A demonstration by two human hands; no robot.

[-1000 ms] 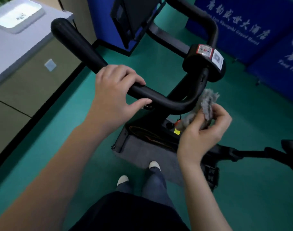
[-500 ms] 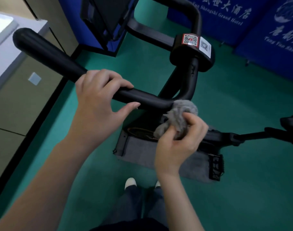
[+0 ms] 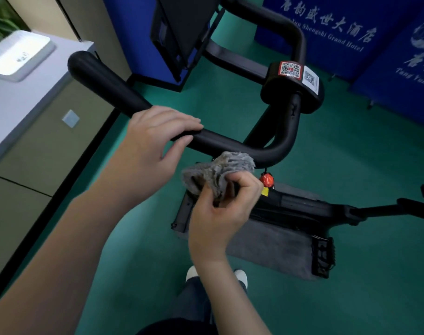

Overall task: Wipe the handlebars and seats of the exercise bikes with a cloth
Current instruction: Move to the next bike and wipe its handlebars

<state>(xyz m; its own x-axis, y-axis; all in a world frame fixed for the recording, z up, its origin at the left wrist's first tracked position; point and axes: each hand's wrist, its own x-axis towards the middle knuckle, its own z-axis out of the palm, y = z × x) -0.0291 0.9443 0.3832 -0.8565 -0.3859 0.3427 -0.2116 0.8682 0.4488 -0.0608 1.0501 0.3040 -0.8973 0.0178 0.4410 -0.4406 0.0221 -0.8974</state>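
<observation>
Below the handlebar (image 3: 225,143) spreads a green floor (image 3: 375,262), where the exercise bike (image 3: 293,209) stands on a grey mat (image 3: 266,245). On the handlebar's near bar the left hand (image 3: 153,139) grips, fingers curled over the top and thumb beneath. Just under the handlebar's bend the right hand (image 3: 220,211) pinches a bunched grey cloth (image 3: 220,168) in its fingers, the cloth touching the bar's underside. Beneath that bend, beside the cloth, sits a small red knob (image 3: 267,180).

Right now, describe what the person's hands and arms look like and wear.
The left hand and right hand are bare: no gloves, rings, watch or bands show. Both forearms are uncovered to the frame's edge; no sleeve is in view.
</observation>
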